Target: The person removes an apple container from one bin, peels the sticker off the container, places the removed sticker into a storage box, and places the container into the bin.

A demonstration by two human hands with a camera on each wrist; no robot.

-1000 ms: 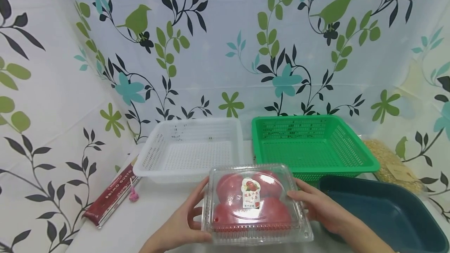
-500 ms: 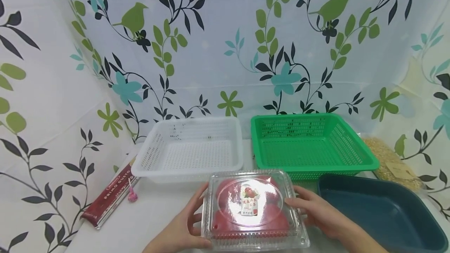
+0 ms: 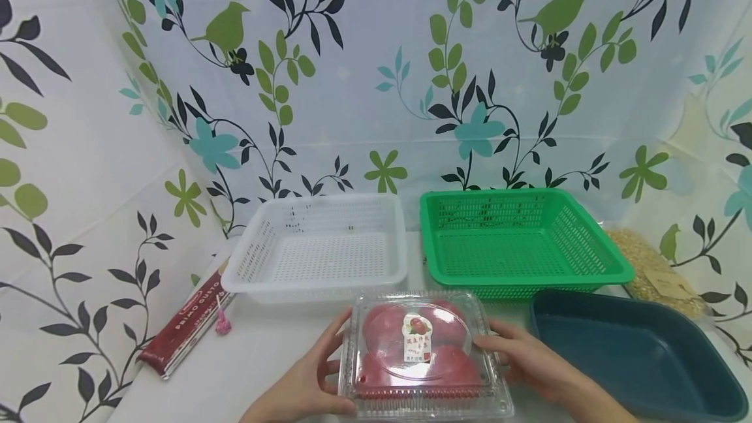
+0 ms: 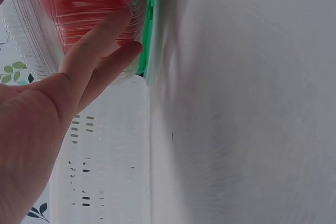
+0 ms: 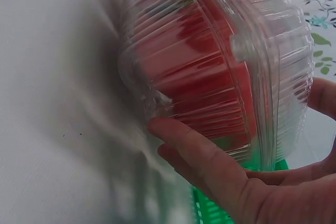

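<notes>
Okay so the clear rectangular plastic box (image 3: 425,371) is right between the left hand (image 3: 310,376) and right hand (image 3: 527,356), neither nearer, each gripping one end, long axis apparently running sideways, in front of the white plastic basket (image 3: 329,260) and green plastic basket (image 3: 499,247).

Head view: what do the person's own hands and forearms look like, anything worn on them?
The left hand and right hand are both bare human hands, with no glove, ring or cable showing. The right forearm is uncovered down to the picture's edge; no sleeve is in view. I can make out no markings.
</notes>
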